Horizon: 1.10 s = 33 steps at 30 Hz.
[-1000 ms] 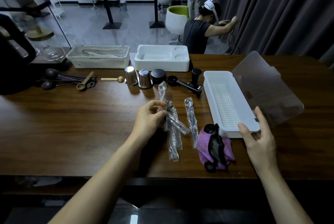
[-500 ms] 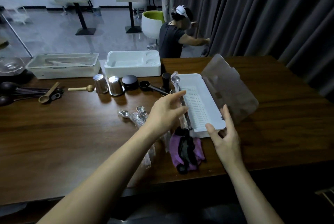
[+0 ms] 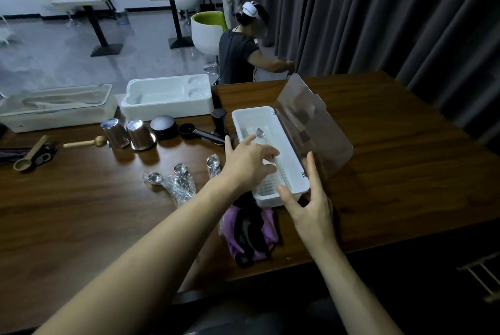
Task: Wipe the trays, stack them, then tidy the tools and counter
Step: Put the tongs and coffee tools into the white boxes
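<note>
purple cloth sits idle nearest me. my right hand, fingers spread, steadies the white box; my left hand lays a wrapped spoon inside. more wrapped spoons and the far trays are unstacked, so plenty remains.

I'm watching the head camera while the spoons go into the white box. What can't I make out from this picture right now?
Head view only:
- Whether the left hand still grips the wrapped spoon in the white box: its fingers cover the handle.
- The box's near end: both hands hide it.
- The purple cloth: its far part sits under the box and left wrist.
- The dark tools at the left edge: cut off by the frame.
- The right hand beside the clear lid: contact unclear.
</note>
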Available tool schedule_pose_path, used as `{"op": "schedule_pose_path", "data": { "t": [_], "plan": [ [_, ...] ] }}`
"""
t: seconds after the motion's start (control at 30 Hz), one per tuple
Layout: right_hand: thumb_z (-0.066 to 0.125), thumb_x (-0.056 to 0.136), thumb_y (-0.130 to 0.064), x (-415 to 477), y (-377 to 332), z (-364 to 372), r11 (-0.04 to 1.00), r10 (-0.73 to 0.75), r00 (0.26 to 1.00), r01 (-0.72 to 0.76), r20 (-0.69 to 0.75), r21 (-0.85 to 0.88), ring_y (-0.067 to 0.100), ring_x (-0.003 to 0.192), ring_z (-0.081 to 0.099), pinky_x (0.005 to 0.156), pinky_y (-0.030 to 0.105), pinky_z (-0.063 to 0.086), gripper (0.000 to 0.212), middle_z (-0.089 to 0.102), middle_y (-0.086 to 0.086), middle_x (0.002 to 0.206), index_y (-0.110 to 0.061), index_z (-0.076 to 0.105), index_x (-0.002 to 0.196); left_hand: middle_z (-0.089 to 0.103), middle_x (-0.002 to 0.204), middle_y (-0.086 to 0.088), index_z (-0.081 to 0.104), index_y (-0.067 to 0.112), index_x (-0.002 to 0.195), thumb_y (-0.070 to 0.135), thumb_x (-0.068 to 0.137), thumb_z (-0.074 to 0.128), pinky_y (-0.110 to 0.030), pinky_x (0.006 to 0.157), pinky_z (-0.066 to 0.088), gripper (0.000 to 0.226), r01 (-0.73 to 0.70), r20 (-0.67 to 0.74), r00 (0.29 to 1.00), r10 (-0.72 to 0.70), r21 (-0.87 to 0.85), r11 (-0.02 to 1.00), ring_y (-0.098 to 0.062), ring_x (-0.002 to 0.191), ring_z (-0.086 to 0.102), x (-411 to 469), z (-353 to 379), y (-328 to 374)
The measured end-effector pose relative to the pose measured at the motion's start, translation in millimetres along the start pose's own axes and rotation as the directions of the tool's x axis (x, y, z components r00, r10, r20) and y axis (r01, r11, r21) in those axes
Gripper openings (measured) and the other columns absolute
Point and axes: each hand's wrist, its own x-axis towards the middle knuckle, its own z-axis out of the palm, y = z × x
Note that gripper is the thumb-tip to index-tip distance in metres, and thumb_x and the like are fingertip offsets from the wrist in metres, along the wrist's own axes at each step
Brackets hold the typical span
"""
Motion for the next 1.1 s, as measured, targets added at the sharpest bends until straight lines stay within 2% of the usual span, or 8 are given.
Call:
{"op": "schedule_pose_path", "data": {
  "t": [0.17, 0.3, 0.43, 0.5, 0.67, 0.77, 0.93, 1.1],
  "plan": [
    [0.069, 0.088, -0.050, 1, 2, 0, 0.999, -0.029, 1.000, 0.029, -0.010, -0.017, -0.020, 0.133, 0.033, 0.104, 0.005, 0.031, 0.089, 0.037, -0.034, 0.148, -0.039, 0.017, 0.159, 0.055, 0.148, 0.006, 0.064, 0.045, 0.130, 0.039, 0.097, 0.062, -0.065, 0.117, -0.012, 0.034, -0.013, 0.082, 0.997, 0.005, 0.090, 0.996, -0.021, 0.156, 0.012, 6, 0, 5],
    [0.070, 0.088, -0.048, 1, 3, -1, 0.999, -0.031, 1.000, 0.031, 0.005, -0.020, -0.031, 0.125, 0.028, 0.098, -0.003, 0.027, 0.090, 0.027, -0.046, 0.138, -0.037, 0.017, 0.160, 0.052, 0.151, 0.004, 0.063, 0.049, 0.130, 0.040, 0.099, 0.058, -0.065, 0.118, -0.013, 0.032, -0.040, 0.091, 0.995, 0.028, 0.133, 0.990, -0.021, 0.156, 0.014, 4, -2, 4],
    [0.073, 0.087, -0.042, 1, 4, 1, 1.000, -0.015, 1.000, 0.015, 0.016, -0.001, -0.037, 0.115, 0.030, 0.091, -0.006, 0.027, 0.089, 0.028, -0.059, 0.123, -0.032, 0.022, 0.159, 0.053, 0.150, 0.006, 0.066, 0.036, 0.132, 0.037, 0.101, 0.059, -0.049, 0.124, 0.018, 0.032, -0.121, -0.095, 0.990, 0.106, -0.169, 0.978, -0.017, 0.153, 0.025, -23, -5, -14],
    [0.071, 0.085, -0.046, 1, 5, 1, 1.000, -0.017, 1.000, 0.017, 0.019, 0.011, -0.036, 0.114, 0.033, 0.091, -0.005, 0.029, 0.089, 0.031, -0.064, 0.118, -0.032, 0.023, 0.159, 0.055, 0.147, 0.007, 0.068, 0.029, 0.131, 0.033, 0.100, 0.061, -0.034, 0.114, 0.036, 0.032, -0.131, -0.255, 0.965, 0.052, -0.303, 0.944, -0.010, 0.142, 0.040, -47, -7, -28],
    [0.067, 0.083, -0.054, 2, 5, 2, 0.999, -0.034, 0.999, 0.033, 0.020, 0.025, -0.031, 0.118, 0.035, 0.096, -0.003, 0.029, 0.091, 0.030, -0.057, 0.126, -0.036, 0.020, 0.159, 0.062, 0.115, 0.014, 0.071, 0.035, 0.118, 0.037, 0.093, 0.067, -0.032, 0.082, 0.044, 0.026, 0.145, -0.389, 0.889, -0.241, -0.260, 0.955, -0.012, 0.105, 0.060, -98, -12, -77],
    [0.068, 0.083, -0.052, 2, 4, 2, 0.999, -0.049, 0.999, 0.048, 0.018, 0.022, -0.017, 0.128, 0.040, 0.107, 0.014, 0.035, 0.090, 0.036, -0.040, 0.140, -0.037, 0.022, 0.159, 0.059, 0.099, 0.013, 0.067, 0.037, 0.114, 0.051, 0.091, 0.065, -0.033, 0.073, 0.043, 0.027, 0.312, -0.428, 0.821, -0.377, -0.216, 0.925, -0.016, 0.089, 0.063, -119, -19, -95],
    [0.065, 0.082, -0.066, 2, 5, 2, 0.998, -0.067, 0.998, 0.067, 0.019, 0.006, 0.004, 0.141, 0.040, 0.116, 0.044, 0.038, 0.091, 0.039, -0.015, 0.157, -0.041, 0.021, 0.158, 0.072, 0.110, 0.000, 0.054, 0.036, 0.124, 0.065, 0.090, 0.058, -0.038, 0.077, 0.044, 0.045, 0.537, -0.308, 0.780, -0.545, -0.117, 0.835, -0.034, 0.105, 0.066, -127, -23, -100],
    [0.061, 0.079, -0.069, 1, 2, 3, 0.998, -0.060, 0.998, 0.060, 0.021, -0.009, 0.004, 0.141, 0.040, 0.115, 0.047, 0.040, 0.092, 0.040, -0.014, 0.157, -0.042, 0.021, 0.157, 0.073, 0.110, -0.002, 0.058, 0.039, 0.118, 0.046, 0.087, 0.063, -0.035, 0.077, 0.039, 0.032, 0.552, -0.270, 0.755, -0.598, -0.230, 0.801, -0.035, 0.105, 0.065, -126, -23, -107]
  ]
}}
